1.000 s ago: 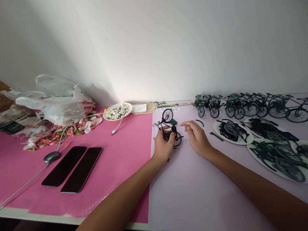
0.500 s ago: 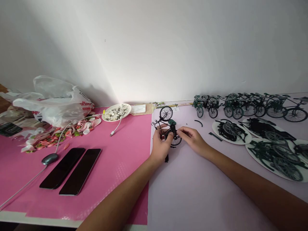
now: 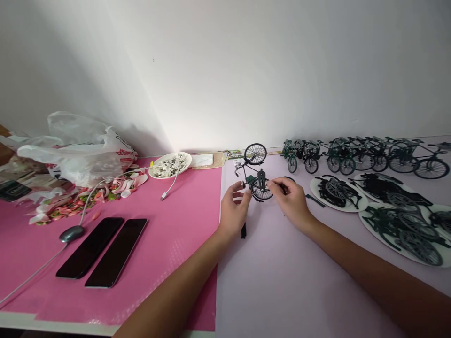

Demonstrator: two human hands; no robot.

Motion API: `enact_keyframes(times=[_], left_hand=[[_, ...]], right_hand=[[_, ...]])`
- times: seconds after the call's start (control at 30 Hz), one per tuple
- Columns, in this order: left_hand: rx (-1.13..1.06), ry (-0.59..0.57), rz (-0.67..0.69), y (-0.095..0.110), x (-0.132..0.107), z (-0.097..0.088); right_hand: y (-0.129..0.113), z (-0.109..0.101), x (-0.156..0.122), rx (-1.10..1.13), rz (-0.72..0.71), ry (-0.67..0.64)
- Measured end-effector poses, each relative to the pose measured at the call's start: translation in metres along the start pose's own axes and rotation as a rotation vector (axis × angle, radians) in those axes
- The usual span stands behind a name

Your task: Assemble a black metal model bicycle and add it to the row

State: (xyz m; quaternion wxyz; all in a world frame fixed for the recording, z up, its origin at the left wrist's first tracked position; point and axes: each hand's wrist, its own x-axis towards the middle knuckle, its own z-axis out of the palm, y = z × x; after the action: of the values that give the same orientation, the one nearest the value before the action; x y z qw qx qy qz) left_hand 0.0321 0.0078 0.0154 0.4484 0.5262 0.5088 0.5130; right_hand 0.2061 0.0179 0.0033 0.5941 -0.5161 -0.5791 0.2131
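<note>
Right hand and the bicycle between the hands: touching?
Touching: the head view shows the right hand gripping the bicycle by the edge of the lower wheel.

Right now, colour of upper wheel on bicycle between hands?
Upper wheel is black; best in head view.

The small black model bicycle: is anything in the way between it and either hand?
Nothing visible is. The bare right hand meets the lower spoked wheel of the small black model bicycle; the bare left hand is close on the other side, contact unclear.
</note>
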Motion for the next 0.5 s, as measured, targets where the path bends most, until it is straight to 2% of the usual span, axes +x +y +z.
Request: enact_keyframes(times=[0.1,0.17,0.23,0.4,0.5], left_hand=[[0.02,-0.069,-0.006,0.004,-0.004,0.001],[-0.027,-0.152,-0.031,0.006,-0.007,0.003],[-0.112,-0.216,-0.032,0.008,-0.01,0.005],[-0.304,-0.349,0.04,0.012,-0.016,0.009],[-0.365,-0.339,0.037,0.01,-0.014,0.009]], right_hand=[[-0.003,-0.004,0.0,-0.173,-0.234,0.067],[-0.005,-0.005,0.0,-0.261,-0.395,0.074],[-0.007,-0.006,-0.001,-0.327,-0.487,0.053],[-0.007,-0.003,-0.009,-0.44,-0.482,-0.052],[-0.008,0.0,-0.013,-0.456,-0.492,-0.109]])
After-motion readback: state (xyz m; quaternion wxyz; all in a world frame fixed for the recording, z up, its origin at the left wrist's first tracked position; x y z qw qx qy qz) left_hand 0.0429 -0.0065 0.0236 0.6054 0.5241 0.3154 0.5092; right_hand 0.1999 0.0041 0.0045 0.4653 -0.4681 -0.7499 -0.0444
